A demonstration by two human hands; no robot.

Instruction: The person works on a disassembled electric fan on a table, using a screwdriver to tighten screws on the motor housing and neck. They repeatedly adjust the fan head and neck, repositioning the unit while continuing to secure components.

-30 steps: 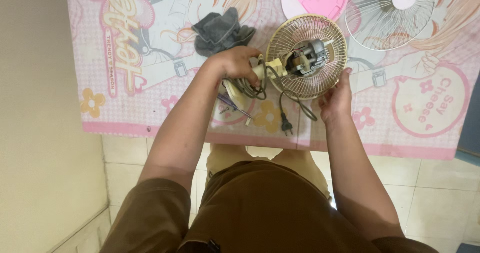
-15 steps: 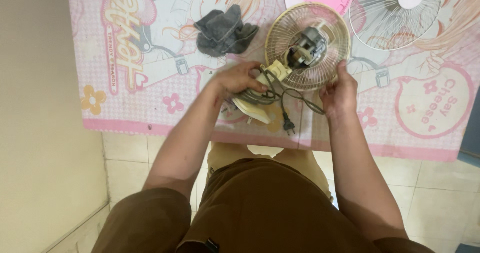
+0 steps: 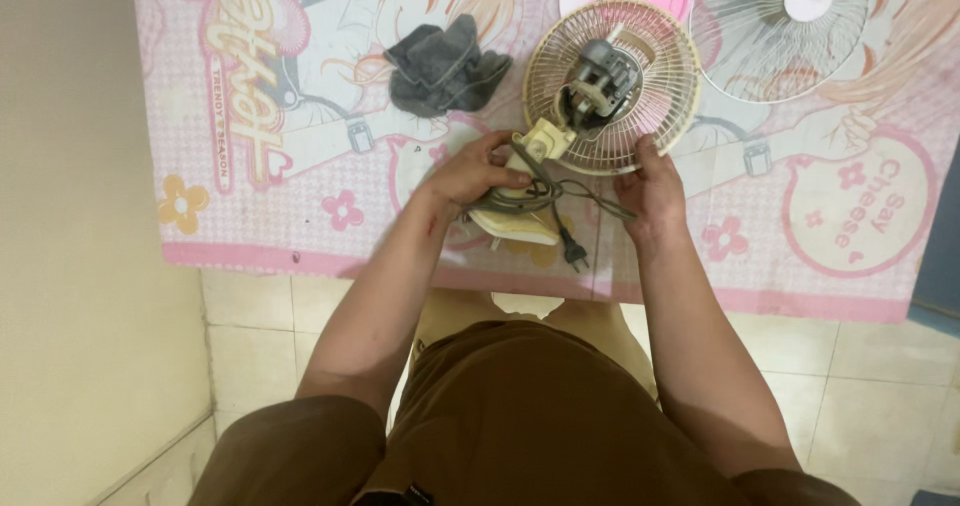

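Two hands bracket one small fan (image 3: 560,136) lying on the pink patterned mat (image 3: 300,166). Its long axis runs from the cream base (image 3: 515,221), near and left, to the round rear grille (image 3: 612,86) with the exposed motor (image 3: 592,71), far and right. The left hand (image 3: 478,171) is closed over the base and the bundled cord (image 3: 545,196) — the right hand (image 3: 650,186) holds the grille's near rim, fingers seemingly curled on it.

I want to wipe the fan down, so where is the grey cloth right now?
In the head view the grey cloth lies crumpled on the pink mat, left of the fan's rear grille and just beyond the left hand, touching neither.
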